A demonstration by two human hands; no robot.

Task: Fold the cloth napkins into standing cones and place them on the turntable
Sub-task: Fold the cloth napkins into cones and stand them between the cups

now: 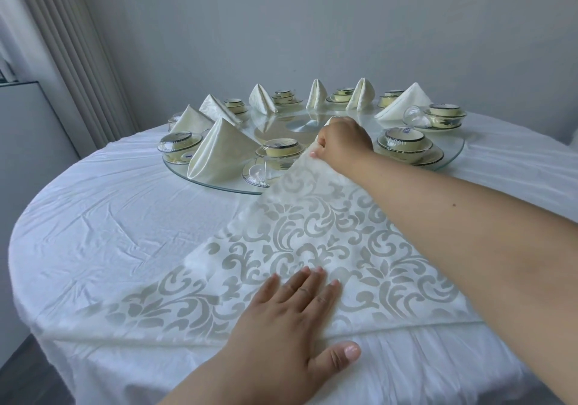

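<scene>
Plainly, the right hand (342, 137) pinches the far corner of the patterned napkin (312, 248) and lifts it at the turntable's (450, 160) near rim, with a wrapped bowl set (403, 145) just beside its knuckles and a clear glass (259, 173) lying near the raised cloth. The left hand (294, 320) lies flat, fingers straight, pressing the napkin's near edge to the tabletop (125, 217), on the side away from the turntable. As I judge it, the risk sits at that lifted corner: a quick pull or swing could brush the glass or bowls, or nudge the glass disc round and topple the cones (215, 154) already standing on it. If the flat hand eases, the slippery cloth may slide and skew the fold.
</scene>
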